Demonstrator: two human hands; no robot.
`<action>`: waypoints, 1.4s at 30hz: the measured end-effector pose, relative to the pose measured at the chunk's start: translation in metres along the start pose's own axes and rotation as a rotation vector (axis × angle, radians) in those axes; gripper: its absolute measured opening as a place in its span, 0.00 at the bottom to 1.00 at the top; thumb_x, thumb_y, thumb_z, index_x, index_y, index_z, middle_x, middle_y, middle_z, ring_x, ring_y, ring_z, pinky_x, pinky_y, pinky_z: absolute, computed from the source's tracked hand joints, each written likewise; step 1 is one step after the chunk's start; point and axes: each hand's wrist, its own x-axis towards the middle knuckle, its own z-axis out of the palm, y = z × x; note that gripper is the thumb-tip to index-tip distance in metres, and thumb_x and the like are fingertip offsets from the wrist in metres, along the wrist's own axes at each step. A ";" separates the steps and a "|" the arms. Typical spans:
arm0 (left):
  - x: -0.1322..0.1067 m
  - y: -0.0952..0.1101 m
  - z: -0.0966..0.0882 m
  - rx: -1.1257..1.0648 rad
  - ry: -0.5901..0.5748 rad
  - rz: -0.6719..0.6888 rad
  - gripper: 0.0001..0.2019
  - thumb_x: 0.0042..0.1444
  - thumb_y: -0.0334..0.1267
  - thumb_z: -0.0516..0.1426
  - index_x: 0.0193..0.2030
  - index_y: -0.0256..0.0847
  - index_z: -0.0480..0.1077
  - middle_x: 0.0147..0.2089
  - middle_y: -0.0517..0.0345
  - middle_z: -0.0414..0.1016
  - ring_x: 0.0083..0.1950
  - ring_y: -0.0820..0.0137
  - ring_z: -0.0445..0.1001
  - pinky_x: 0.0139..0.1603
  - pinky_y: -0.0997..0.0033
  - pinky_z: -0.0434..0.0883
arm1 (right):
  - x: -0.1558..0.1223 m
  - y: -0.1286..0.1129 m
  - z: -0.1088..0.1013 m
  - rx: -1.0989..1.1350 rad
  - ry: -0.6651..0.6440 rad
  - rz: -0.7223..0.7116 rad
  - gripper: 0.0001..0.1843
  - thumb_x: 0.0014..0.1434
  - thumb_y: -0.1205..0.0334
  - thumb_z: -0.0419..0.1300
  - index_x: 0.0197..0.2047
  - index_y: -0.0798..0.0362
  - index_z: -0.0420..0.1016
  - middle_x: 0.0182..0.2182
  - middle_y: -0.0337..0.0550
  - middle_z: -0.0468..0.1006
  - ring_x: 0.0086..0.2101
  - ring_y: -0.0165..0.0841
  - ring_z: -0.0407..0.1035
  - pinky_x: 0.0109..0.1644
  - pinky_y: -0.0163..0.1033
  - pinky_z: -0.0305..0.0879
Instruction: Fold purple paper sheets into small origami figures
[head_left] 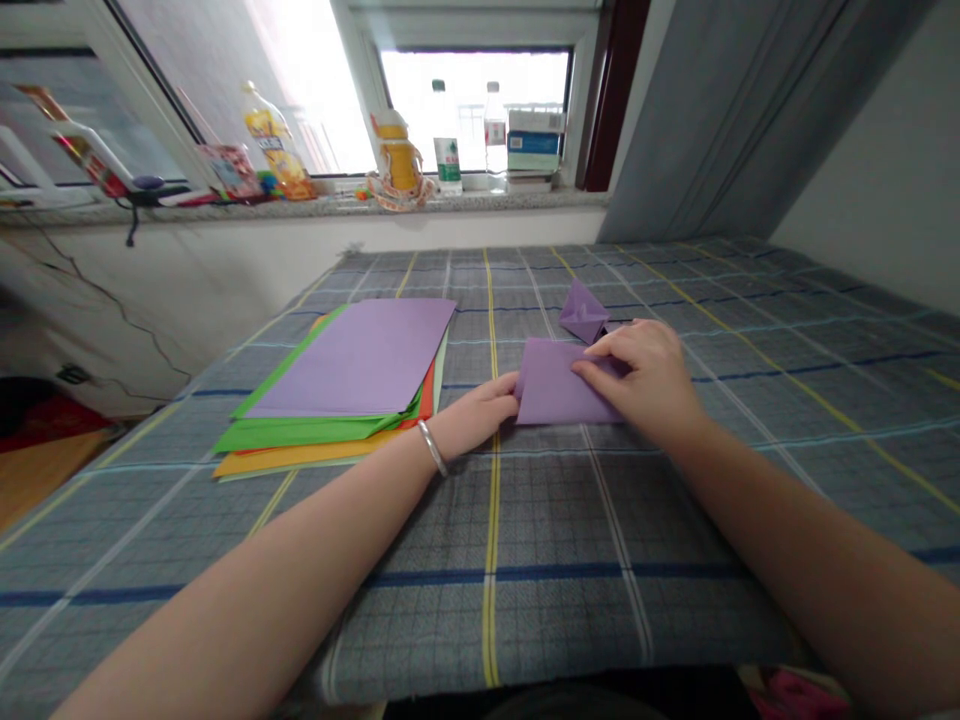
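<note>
A folded sheet of purple paper lies on the checked cloth in front of me. At its left edge is my left hand, a silver bangle on the wrist; the fingers are close together on the paper's edge, their tips partly hidden. My right hand pinches the right part of the paper with thumb and forefinger, covering that end. Just beyond the paper stands a small folded purple paper piece with pointed sides, partly behind the right hand. A small dark thing beside it is mostly hidden.
To the left lies a stack of coloured paper, purple on top, with green, orange and red sheets below. Along the windowsill stand a yellow cup, several bottles and boxes. A grey curtain hangs at the right.
</note>
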 end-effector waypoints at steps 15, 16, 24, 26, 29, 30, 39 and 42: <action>-0.005 0.022 0.022 0.221 0.496 0.069 0.16 0.63 0.45 0.48 0.34 0.40 0.71 0.31 0.60 0.72 0.34 0.69 0.69 0.37 0.72 0.66 | -0.005 -0.016 0.006 0.063 0.010 0.044 0.07 0.55 0.55 0.63 0.36 0.48 0.73 0.33 0.41 0.79 0.37 0.40 0.71 0.46 0.47 0.60; -0.005 0.021 0.021 0.215 0.513 0.063 0.16 0.63 0.45 0.48 0.33 0.40 0.70 0.30 0.61 0.70 0.33 0.69 0.67 0.36 0.72 0.65 | -0.005 -0.016 0.006 0.067 0.021 0.060 0.08 0.55 0.56 0.63 0.37 0.48 0.72 0.34 0.42 0.79 0.38 0.41 0.71 0.47 0.47 0.60; -0.005 0.019 0.018 0.176 0.652 0.019 0.16 0.63 0.46 0.47 0.27 0.41 0.61 0.27 0.62 0.62 0.32 0.70 0.62 0.32 0.74 0.61 | -0.004 -0.002 0.015 0.355 0.072 0.319 0.12 0.51 0.57 0.65 0.39 0.49 0.72 0.36 0.42 0.78 0.38 0.39 0.72 0.45 0.47 0.66; -0.004 0.018 0.017 0.159 0.684 0.018 0.16 0.63 0.47 0.47 0.26 0.41 0.59 0.27 0.61 0.62 0.32 0.70 0.62 0.33 0.73 0.62 | -0.005 0.002 0.020 0.450 0.089 0.376 0.14 0.51 0.57 0.65 0.40 0.49 0.71 0.37 0.42 0.77 0.39 0.38 0.72 0.46 0.47 0.67; -0.003 0.014 0.017 0.123 0.722 0.007 0.17 0.64 0.46 0.47 0.26 0.41 0.59 0.27 0.61 0.62 0.32 0.71 0.62 0.34 0.73 0.63 | -0.006 0.004 0.026 0.580 0.069 0.467 0.17 0.50 0.55 0.65 0.42 0.49 0.70 0.39 0.43 0.77 0.38 0.37 0.72 0.42 0.45 0.68; -0.003 0.013 0.017 0.106 0.731 0.003 0.16 0.64 0.46 0.47 0.27 0.41 0.60 0.28 0.61 0.62 0.32 0.71 0.63 0.34 0.73 0.63 | -0.007 0.004 0.027 0.635 0.045 0.507 0.17 0.50 0.55 0.65 0.43 0.48 0.70 0.38 0.43 0.78 0.36 0.37 0.72 0.38 0.43 0.68; -0.001 0.006 0.017 0.027 0.735 0.030 0.15 0.65 0.46 0.48 0.48 0.42 0.70 0.34 0.58 0.70 0.35 0.69 0.68 0.35 0.73 0.67 | -0.006 -0.001 0.026 0.737 -0.040 0.689 0.13 0.49 0.51 0.64 0.35 0.49 0.70 0.24 0.38 0.75 0.24 0.34 0.68 0.24 0.37 0.60; -0.001 0.006 0.017 -0.051 0.704 0.011 0.17 0.65 0.46 0.48 0.58 0.47 0.63 0.28 0.62 0.64 0.26 0.73 0.63 0.27 0.75 0.63 | -0.006 -0.001 0.027 0.734 -0.015 0.703 0.13 0.49 0.51 0.64 0.33 0.49 0.69 0.23 0.37 0.73 0.24 0.34 0.67 0.25 0.38 0.59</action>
